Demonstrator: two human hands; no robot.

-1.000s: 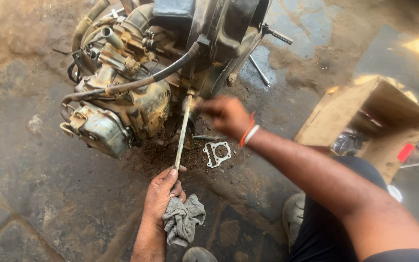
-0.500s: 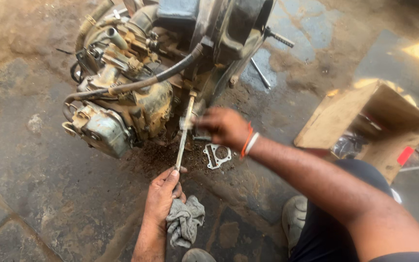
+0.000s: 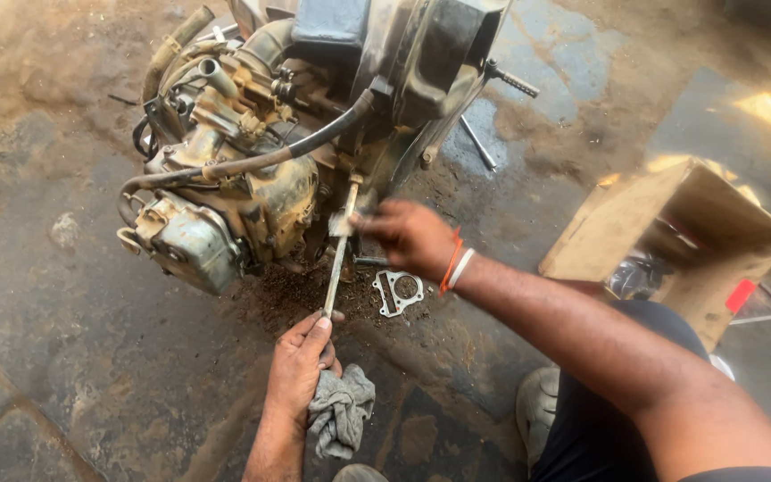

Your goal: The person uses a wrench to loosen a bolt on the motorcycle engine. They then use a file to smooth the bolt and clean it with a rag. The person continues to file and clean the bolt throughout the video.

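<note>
A greasy engine (image 3: pixel 252 170) lies on the oily concrete floor. My left hand (image 3: pixel 301 366) grips the near end of a long thin metal rod (image 3: pixel 339 259) and also holds a grey rag (image 3: pixel 341 411) against the palm. The rod's far end reaches up into the engine's underside. My right hand (image 3: pixel 408 236), with orange and white bands at the wrist, pinches the rod near its upper end, beside the engine. A flat metal gasket (image 3: pixel 399 293) lies on the floor just under my right wrist, amid dark crumbly dirt.
An open cardboard box (image 3: pixel 680 236) with parts inside stands at the right. A black hose (image 3: pixel 269 161) runs across the engine. A studded bolt (image 3: pixel 510 80) sticks out at the engine's right. My shoe (image 3: pixel 537 411) and dark trousers are at the bottom right.
My right hand has slid down and left along the rod, closer to the engine. The left hand keeps its hold on the rod's near end.
</note>
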